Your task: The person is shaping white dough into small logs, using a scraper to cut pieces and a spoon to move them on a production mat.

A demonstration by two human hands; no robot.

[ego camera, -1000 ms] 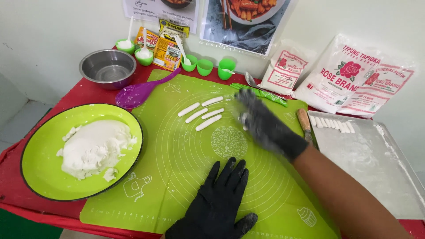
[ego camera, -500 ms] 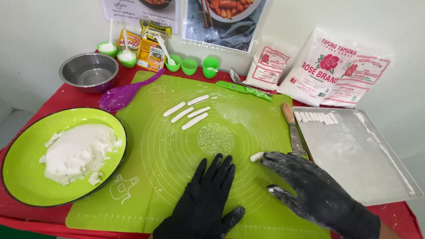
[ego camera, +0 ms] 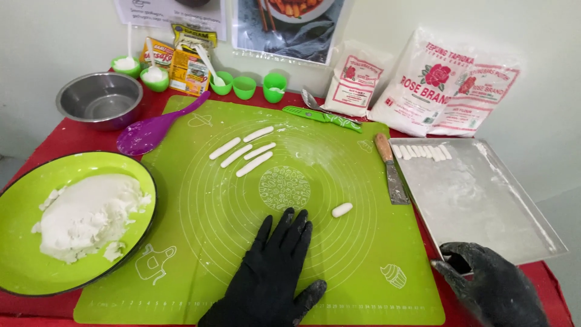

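Note:
My left hand, in a black glove, lies flat with fingers spread on the green silicone mat. It holds nothing. A short white dough piece lies on the mat just right of its fingertips. My right hand, also gloved and dusted with flour, is at the bottom right. Its fingers curl around the near left corner of the metal tray. Several rolled dough sticks lie farther back on the mat. More dough sticks sit in the tray's far left corner.
A green plate at the left holds a lump of white dough. A wooden-handled scraper lies between mat and tray. At the back are a steel bowl, purple spatula, green cups and flour bags.
My right hand drew back from the dough sticks toward me and to the right, leaving a short dough piece on the mat, and now grips the tray's corner. My left hand stayed flat.

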